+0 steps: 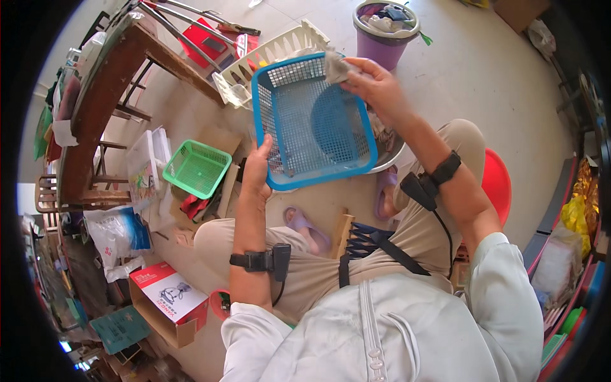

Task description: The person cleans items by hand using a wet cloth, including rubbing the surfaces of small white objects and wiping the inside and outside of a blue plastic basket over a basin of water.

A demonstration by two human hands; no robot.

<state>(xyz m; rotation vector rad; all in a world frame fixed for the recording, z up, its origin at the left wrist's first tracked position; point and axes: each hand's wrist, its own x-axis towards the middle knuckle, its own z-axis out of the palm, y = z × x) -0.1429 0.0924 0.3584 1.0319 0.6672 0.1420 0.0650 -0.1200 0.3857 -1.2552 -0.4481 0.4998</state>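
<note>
My left hand (258,167) grips the left side of a blue plastic mesh basket (310,181), its thumb on the rim. The basket is tilted and nothing lies in it. At its upper right corner, my right hand (374,86) pinches a crumpled grey cloth (336,68) against or just over the rim. Behind the basket a round metal basin (395,155) shows in part; the basket hides most of it and its contents are unclear.
A purple bucket (382,50) with cloths stands beyond. A cream plastic rack (267,52) lies behind the basket. To the left are a green basket (203,187), a wooden table (102,95) and an open cardboard box (167,305). A red stool (496,184) stands at the right.
</note>
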